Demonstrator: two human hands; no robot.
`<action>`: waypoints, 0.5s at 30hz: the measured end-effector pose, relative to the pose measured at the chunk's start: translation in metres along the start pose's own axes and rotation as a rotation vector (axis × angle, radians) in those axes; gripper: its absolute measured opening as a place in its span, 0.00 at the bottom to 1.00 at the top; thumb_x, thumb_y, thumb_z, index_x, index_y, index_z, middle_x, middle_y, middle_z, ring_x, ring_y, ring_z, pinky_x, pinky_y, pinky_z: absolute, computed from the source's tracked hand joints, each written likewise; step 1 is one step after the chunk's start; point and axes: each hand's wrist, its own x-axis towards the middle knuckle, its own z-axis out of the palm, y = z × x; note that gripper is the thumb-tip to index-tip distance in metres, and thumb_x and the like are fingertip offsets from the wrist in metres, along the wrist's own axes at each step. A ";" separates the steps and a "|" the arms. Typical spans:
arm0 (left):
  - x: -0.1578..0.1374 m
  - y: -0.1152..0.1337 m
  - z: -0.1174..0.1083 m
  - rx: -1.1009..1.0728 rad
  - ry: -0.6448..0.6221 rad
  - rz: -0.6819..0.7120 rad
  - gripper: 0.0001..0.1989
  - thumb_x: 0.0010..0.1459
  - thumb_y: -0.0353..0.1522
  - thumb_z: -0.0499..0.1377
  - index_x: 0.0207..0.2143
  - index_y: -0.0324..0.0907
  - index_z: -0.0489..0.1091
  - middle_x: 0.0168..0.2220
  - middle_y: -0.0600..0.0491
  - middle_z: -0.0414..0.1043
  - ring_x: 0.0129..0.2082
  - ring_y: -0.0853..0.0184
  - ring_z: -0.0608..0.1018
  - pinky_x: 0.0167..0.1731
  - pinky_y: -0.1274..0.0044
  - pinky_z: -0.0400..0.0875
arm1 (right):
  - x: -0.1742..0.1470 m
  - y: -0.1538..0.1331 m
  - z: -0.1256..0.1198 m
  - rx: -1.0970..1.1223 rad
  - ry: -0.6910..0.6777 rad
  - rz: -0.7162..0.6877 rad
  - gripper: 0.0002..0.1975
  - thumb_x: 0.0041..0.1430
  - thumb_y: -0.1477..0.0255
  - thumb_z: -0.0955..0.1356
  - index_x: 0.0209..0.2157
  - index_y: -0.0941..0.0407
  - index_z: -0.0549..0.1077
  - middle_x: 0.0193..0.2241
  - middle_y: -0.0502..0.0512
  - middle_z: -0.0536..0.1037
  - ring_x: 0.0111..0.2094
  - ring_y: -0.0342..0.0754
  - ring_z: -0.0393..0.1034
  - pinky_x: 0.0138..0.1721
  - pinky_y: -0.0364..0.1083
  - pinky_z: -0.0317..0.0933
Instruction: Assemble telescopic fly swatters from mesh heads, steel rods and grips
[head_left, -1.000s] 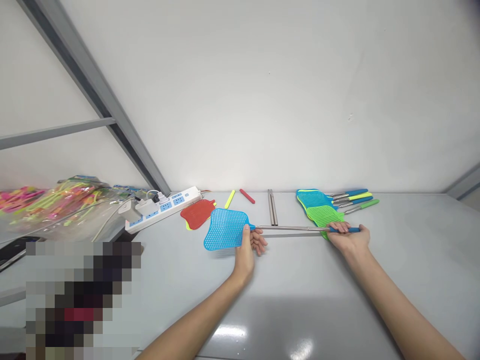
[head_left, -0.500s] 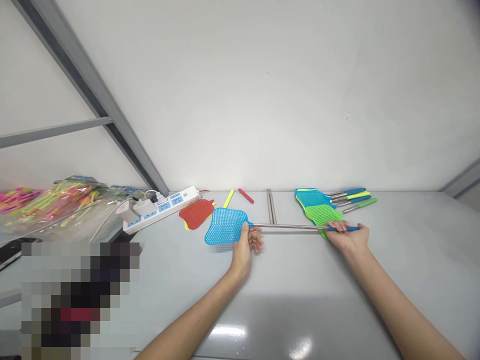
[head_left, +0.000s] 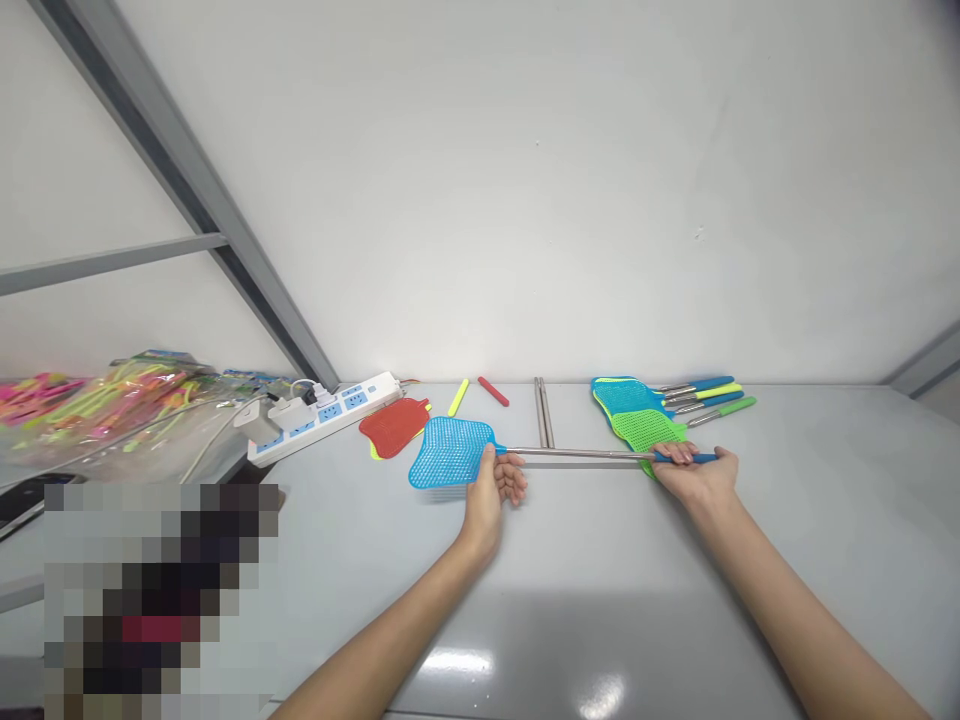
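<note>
A fly swatter (head_left: 453, 455) with a blue perforated head and a long, extended metal shaft lies level between my hands, just above the table. My left hand (head_left: 491, 490) pinches its neck, thumb on top where the head meets the shaft, the other fingers curled beneath. Around the blue grip at the other end, my right hand (head_left: 697, 478) is closed, palm up. Behind the right hand lies a pile of blue, green and yellow fly swatters (head_left: 646, 425) with short shafts. Left of the swatter's head rest a red swatter head (head_left: 391, 428) and a yellow one mostly under it.
Along the wall lie a yellow grip (head_left: 458, 398), a red grip (head_left: 493, 391) and two metal rods (head_left: 544, 412). A white power strip (head_left: 330, 415) with plugs and cables sits at the left. Beyond it are bagged colourful items (head_left: 135, 400). A pixelated patch covers the lower left.
</note>
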 end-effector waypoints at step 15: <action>-0.004 0.000 -0.001 0.046 -0.321 -0.085 0.24 0.52 0.48 0.42 0.25 0.37 0.64 0.20 0.49 0.71 0.13 0.73 0.66 0.15 0.79 0.58 | -0.003 0.000 -0.002 0.051 0.021 -0.152 0.15 0.49 0.62 0.53 0.17 0.55 0.40 0.10 0.41 0.39 0.09 0.38 0.37 0.08 0.40 0.39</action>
